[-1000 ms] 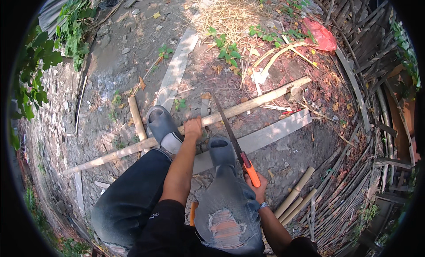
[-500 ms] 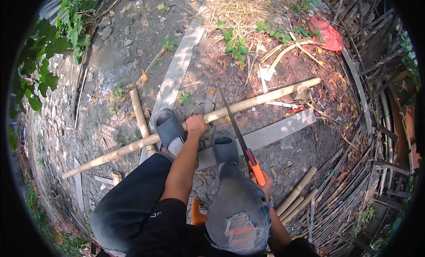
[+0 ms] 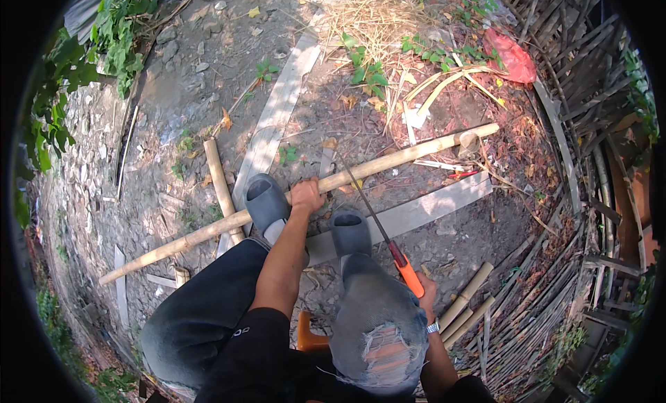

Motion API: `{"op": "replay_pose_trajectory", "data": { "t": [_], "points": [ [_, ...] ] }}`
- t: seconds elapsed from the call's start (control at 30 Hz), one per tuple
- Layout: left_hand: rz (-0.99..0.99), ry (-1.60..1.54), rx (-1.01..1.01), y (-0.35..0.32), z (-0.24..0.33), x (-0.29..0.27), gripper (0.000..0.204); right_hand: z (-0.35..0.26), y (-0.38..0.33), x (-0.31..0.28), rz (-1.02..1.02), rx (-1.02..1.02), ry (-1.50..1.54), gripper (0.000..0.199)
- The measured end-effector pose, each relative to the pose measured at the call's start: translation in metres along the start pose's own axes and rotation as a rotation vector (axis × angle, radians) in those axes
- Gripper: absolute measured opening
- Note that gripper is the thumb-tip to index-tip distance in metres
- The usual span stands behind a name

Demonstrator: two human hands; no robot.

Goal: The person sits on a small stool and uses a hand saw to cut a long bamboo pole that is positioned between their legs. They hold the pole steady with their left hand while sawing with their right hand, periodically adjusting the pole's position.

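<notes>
My left hand (image 3: 306, 195) is closed around a long bamboo pole (image 3: 388, 161) that runs slantwise over the ground. Just left of that hand, my foot in a grey slipper (image 3: 266, 200) rests at the pole. My right hand (image 3: 428, 292) holds the orange and dark handle of a handsaw (image 3: 375, 219), beside my right knee. The thin blade slants up and left, and its far end reaches the pole to the right of my left hand. Whether the teeth touch the pole I cannot tell. A shorter bamboo piece (image 3: 219, 177) lies under the pole on the left.
Flat grey boards (image 3: 444, 202) lie on the dirt beneath and beyond the pole. Several cut bamboo lengths (image 3: 472, 292) lie by my right arm, near a pile of thin sticks (image 3: 534, 333). A red plastic bag (image 3: 511, 56) and dry straw (image 3: 371, 18) are at the far side.
My right hand and the saw have moved slightly right and toward me. The blade now appears narrower, seen more edge-on. My left hand keeps its grip on the pole.
</notes>
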State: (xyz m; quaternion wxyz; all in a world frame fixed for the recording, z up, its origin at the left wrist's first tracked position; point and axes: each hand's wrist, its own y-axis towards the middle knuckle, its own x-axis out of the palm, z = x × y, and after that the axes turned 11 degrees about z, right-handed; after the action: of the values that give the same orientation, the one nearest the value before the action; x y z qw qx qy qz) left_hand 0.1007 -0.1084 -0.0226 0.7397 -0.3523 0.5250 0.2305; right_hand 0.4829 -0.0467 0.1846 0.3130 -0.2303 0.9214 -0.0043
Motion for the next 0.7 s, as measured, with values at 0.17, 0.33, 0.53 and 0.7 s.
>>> {"op": "replay_pose_trajectory", "data": {
  "t": [0.17, 0.33, 0.53, 0.7],
  "points": [
    [-0.014, 0.037, 0.057, 0.001, -0.006, 0.005, 0.058, -0.023, 0.0, -0.006, -0.043, -0.043, 0.014, 0.015],
    [-0.018, 0.077, 0.052, -0.002, -0.003, 0.001, 0.06, -0.026, 0.003, -0.01, -0.083, -0.087, 0.023, 0.018],
    [-0.022, 0.08, -0.024, 0.002, -0.001, 0.007, 0.062, 0.011, -0.002, -0.006, -0.107, -0.09, 0.104, 0.044],
    [-0.001, 0.087, -0.055, 0.003, 0.004, 0.009, 0.068, 0.025, -0.01, 0.003, -0.151, 0.047, 0.046, 0.044]
  ]
}}
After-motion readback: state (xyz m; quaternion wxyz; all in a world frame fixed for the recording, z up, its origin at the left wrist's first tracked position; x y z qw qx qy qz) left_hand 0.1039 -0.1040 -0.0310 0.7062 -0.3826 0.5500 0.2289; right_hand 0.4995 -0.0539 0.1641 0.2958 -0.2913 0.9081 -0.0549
